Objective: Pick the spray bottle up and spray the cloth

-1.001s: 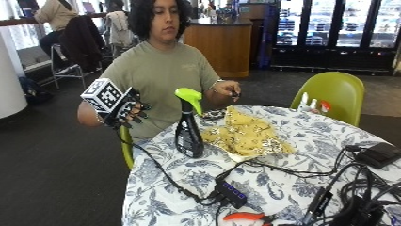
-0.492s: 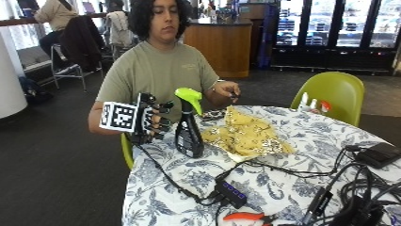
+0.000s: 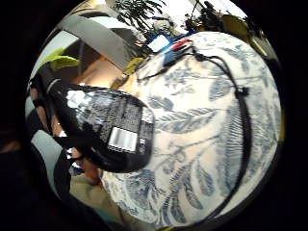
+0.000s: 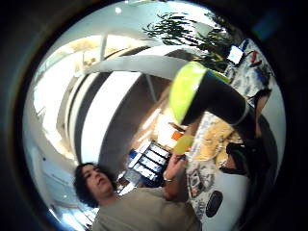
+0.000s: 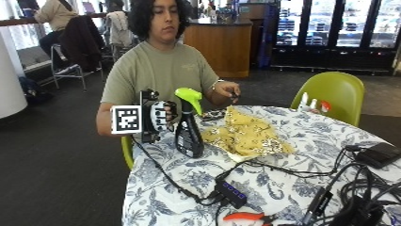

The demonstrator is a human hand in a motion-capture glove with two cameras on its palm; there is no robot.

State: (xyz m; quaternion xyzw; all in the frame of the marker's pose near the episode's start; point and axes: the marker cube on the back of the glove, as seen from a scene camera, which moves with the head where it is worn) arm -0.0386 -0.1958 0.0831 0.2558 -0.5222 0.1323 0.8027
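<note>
The black spray bottle (image 5: 188, 132) with its lime-green trigger head (image 5: 189, 98) stands upright on the floral tabletop (image 5: 282, 179), near the edge in front of the seated person and just beside the crumpled yellow patterned cloth (image 5: 247, 136). The gloved right hand (image 5: 158, 116) is level with the bottle's neck on the side away from the cloth, fingers loosely spread and reaching toward it; I can't see them wrapped round anything yet, so I'd say it holds nothing. The bottle looks like rigid plastic with a glossy, rather slick body that swells toward the base (the palm view shows the printed label and barcode filling that wide part, close to the palm). How full it is I cannot tell through the dark wall, so its weight is a guess: probably modest, but bottom-heavy if there is liquid in it. My judgement is that the narrow neck under the green head is the place to take hold, with a finger free for the trigger, since the fat body would be awkward and slippery. The cloth is soft and limp, heaped in folds, and should take the spray where it lies. The bare left hand (image 5: 232, 90) is raised near the chest, fingertips pinched together.
</note>
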